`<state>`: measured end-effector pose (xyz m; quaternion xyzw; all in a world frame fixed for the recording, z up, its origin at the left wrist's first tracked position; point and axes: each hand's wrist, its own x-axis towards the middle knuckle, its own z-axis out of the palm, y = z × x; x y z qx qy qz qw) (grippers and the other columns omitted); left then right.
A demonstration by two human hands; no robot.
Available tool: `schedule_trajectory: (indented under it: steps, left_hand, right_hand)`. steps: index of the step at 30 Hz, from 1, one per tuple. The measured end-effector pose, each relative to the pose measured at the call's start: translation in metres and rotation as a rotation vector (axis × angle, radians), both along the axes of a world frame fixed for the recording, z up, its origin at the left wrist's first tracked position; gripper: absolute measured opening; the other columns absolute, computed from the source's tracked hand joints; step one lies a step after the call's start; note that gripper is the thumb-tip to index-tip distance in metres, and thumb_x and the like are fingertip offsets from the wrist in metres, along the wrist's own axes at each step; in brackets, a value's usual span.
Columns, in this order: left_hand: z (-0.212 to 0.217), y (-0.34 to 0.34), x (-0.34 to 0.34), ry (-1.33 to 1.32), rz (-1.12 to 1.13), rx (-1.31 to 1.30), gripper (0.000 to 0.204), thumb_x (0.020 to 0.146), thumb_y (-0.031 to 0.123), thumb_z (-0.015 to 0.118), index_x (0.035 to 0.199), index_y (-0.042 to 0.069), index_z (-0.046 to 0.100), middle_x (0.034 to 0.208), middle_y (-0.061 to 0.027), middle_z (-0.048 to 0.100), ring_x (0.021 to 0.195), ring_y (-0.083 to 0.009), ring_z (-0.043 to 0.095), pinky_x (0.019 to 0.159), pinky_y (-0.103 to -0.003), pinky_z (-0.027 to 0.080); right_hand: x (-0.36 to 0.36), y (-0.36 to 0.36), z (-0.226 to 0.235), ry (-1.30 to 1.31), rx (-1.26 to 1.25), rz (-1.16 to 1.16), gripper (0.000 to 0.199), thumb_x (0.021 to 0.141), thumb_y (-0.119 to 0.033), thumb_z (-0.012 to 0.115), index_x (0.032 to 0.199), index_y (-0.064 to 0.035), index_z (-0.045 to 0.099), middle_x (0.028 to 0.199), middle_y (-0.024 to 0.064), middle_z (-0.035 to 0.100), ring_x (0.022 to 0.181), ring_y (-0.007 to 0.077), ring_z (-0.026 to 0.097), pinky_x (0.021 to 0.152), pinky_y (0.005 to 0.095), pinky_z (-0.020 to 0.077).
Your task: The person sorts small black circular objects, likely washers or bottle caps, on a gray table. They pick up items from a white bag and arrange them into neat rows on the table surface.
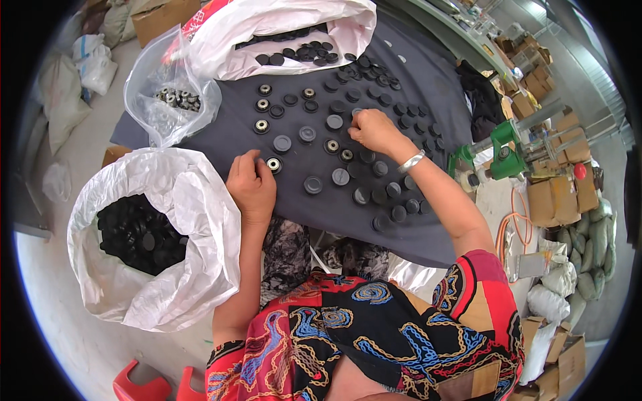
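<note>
Many round black plastic caps stand on a dark grey cloth-covered table, and several hold a metal ring-shaped bearing. Above the middle of the table, my right hand pinches a black cap by its edge; the fingers partly cover it. My left hand is at the near left edge of the table, its fingers curled together. Right beside its fingertips sits a cap with a bearing in it. Whatever the left fingers hold, if anything, is hidden.
A white sack full of black parts stands at the left. Behind it are a clear bag of metal bearings and another white sack spilling black caps. A green clamp-like machine is at the right, with cardboard boxes beyond.
</note>
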<state>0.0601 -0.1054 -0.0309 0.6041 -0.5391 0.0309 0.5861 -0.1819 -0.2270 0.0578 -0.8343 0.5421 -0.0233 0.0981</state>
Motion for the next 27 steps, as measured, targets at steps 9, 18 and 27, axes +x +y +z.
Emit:
schedule_trajectory:
  steps: [9, 18, 27]
  left_hand:
    - [0.000, 0.002, -0.001, 0.007, 0.005, 0.009, 0.015, 0.076, -0.004, 0.061, 0.090, 0.000, 0.065, 0.078, -0.0143, 0.063, 0.065, -0.0323, 0.061, 0.057, -0.040, 0.049]
    - [0.001, 0.002, 0.000, 0.002, 0.019, 0.010, 0.016, 0.076, -0.005, 0.062, 0.090, 0.000, 0.065, 0.077, -0.0140, 0.063, 0.065, -0.0323, 0.061, 0.057, -0.041, 0.049]
    - [0.001, 0.001, -0.001, 0.013, 0.003, 0.001, 0.016, 0.075, -0.005, 0.062, 0.091, 0.000, 0.065, 0.077, -0.0138, 0.063, 0.065, -0.0321, 0.061, 0.058, -0.041, 0.049]
  right_hand:
    - [0.006, 0.011, 0.004, 0.061, 0.045, 0.107, 0.031, 0.076, -0.018, 0.071, 0.098, 0.0026, 0.067, 0.096, 0.0230, 0.067, 0.091, 0.0379, 0.066, 0.082, 0.0460, 0.0523]
    - [0.025, 0.032, 0.013, 0.001, 0.042, 0.276, 0.040, 0.077, -0.019, 0.071, 0.111, 0.0013, 0.067, 0.104, 0.0171, 0.064, 0.098, 0.0337, 0.062, 0.085, 0.0414, 0.0497]
    - [0.031, 0.025, 0.000, 0.027, -0.037, 0.290, 0.038, 0.077, -0.020, 0.072, 0.109, 0.0019, 0.068, 0.100, 0.0171, 0.062, 0.092, 0.0340, 0.063, 0.082, 0.0424, 0.0509]
